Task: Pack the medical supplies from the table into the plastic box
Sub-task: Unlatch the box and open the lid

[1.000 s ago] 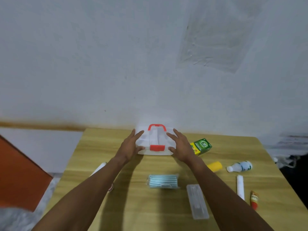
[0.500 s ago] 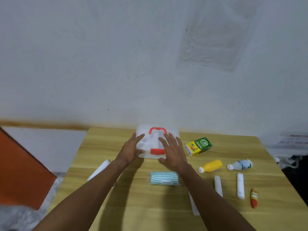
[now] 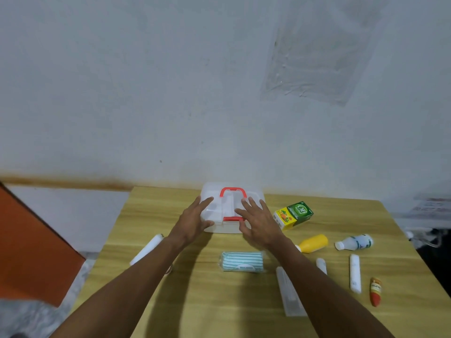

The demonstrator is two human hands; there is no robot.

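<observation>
At twelve o'clock on the table (image 3: 244, 301), the plastic box (image 3: 253, 191) is covered by the left hand (image 3: 192, 220) and right hand (image 3: 258, 220), fingers spread flat. It is judged light, stiff and slick, best taken at the red latch (image 3: 231, 218).

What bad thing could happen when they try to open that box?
The left hand and right hand rest on the closed plastic box, so it might slide toward the wall instead of opening. The white roll lies near the edge of the table beside the left forearm; a nudge could knock it off. The yellow bottle lies on its side by the right forearm and might roll.
</observation>
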